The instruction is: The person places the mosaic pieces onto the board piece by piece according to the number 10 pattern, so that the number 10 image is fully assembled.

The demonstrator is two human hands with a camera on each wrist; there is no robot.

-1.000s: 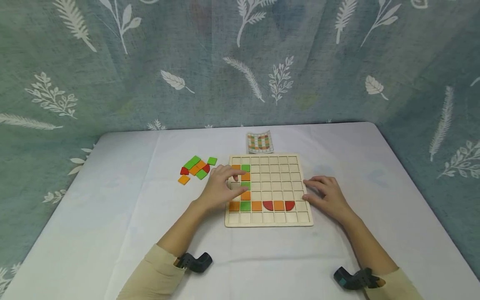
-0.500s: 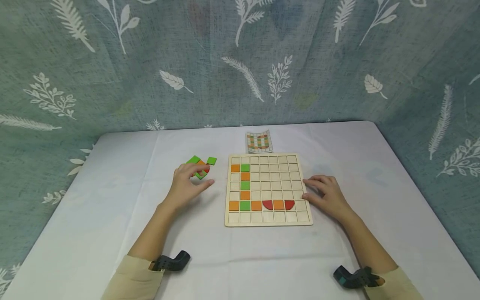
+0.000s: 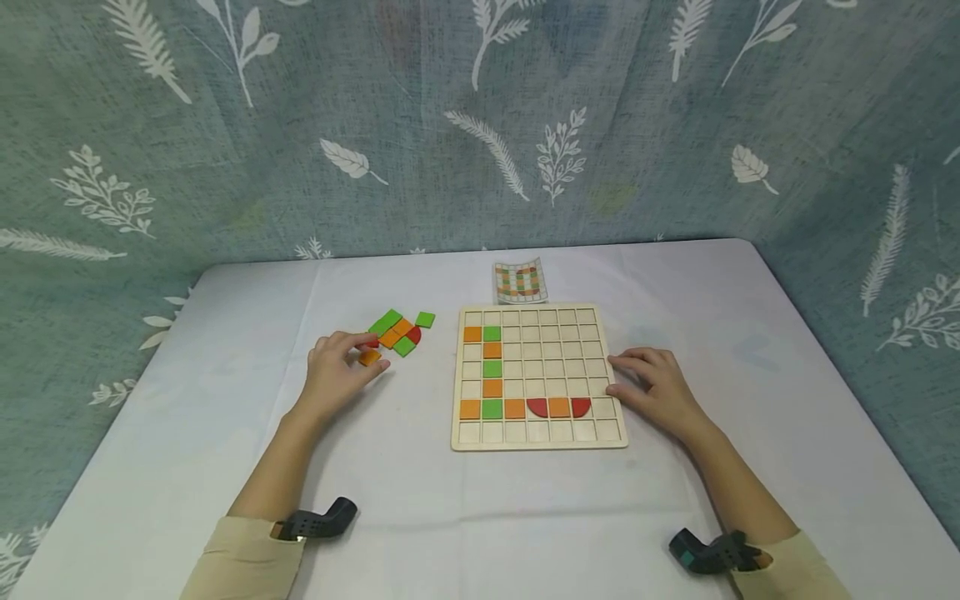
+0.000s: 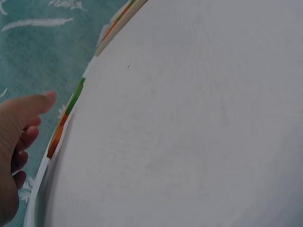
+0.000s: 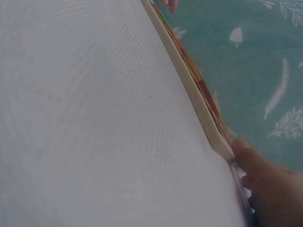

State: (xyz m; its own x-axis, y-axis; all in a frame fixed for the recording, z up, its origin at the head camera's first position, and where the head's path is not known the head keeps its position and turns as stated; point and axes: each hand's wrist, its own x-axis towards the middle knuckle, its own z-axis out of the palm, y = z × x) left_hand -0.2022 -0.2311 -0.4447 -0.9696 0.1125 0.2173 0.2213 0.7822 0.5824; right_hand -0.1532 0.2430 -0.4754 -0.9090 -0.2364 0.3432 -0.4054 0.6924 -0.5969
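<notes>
My left hand (image 3: 330, 371) hovers at the left of a small tile pile, thumb and fingers spread apart on either side of an orange square tile (image 3: 370, 357). A red tile beside it is partly hidden by the fingers. In the left wrist view the thumb stands away from the curved fingers, with nothing between them. The wooden grid board (image 3: 551, 352) holds a column of orange and green squares and a row that includes two red rounded tiles (image 3: 581, 407). My right hand (image 3: 656, 387) touches the board's right edge with its fingertips and thumb.
Green tiles (image 3: 386, 321), orange tiles and a red rounded tile (image 3: 414, 334) lie together left of the board, with a lone green square (image 3: 425, 319) nearby. A curled pattern card (image 3: 521, 283) lies behind the board. White cloth (image 3: 480, 525) covers the table.
My left hand has moved left from over the board, across the tile pile, to the orange tile at the pile's near left side. The right hand stays at the board's edge.
</notes>
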